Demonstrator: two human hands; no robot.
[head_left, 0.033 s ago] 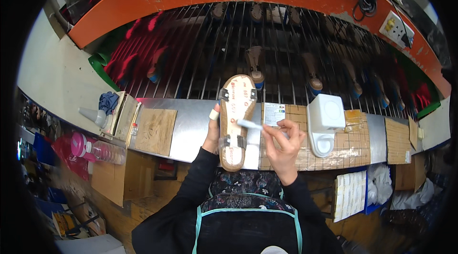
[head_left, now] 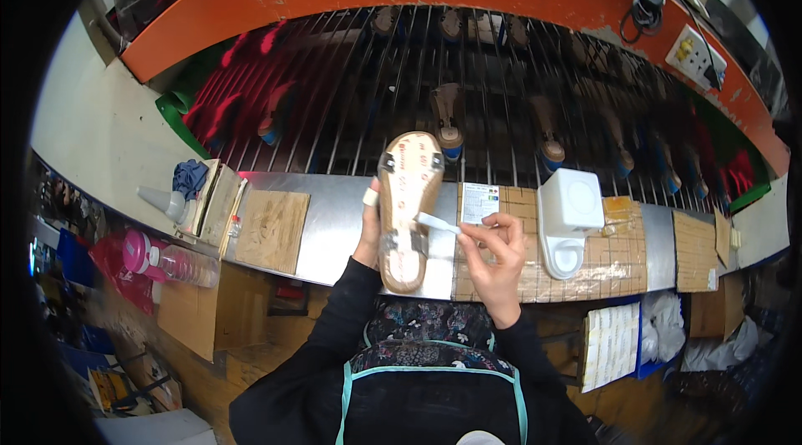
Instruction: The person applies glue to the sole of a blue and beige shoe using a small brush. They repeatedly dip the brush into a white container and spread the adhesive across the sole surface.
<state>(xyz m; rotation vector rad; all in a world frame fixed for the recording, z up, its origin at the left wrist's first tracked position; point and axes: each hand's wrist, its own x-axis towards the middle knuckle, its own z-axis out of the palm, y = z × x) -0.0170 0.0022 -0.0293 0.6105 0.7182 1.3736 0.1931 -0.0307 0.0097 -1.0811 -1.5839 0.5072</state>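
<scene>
My left hand [head_left: 368, 228] is gripping the sandal [head_left: 405, 190] above the bench's [head_left: 338, 232] near edge, my right hand [head_left: 494, 265] is pinching the white tool [head_left: 438, 223], and a wavering wrist might be catching the lower strap [head_left: 404, 242].

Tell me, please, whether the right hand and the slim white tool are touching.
Touching. The head view shows it: the right hand pinches the near end of the slim white tool between thumb and fingers.
</scene>
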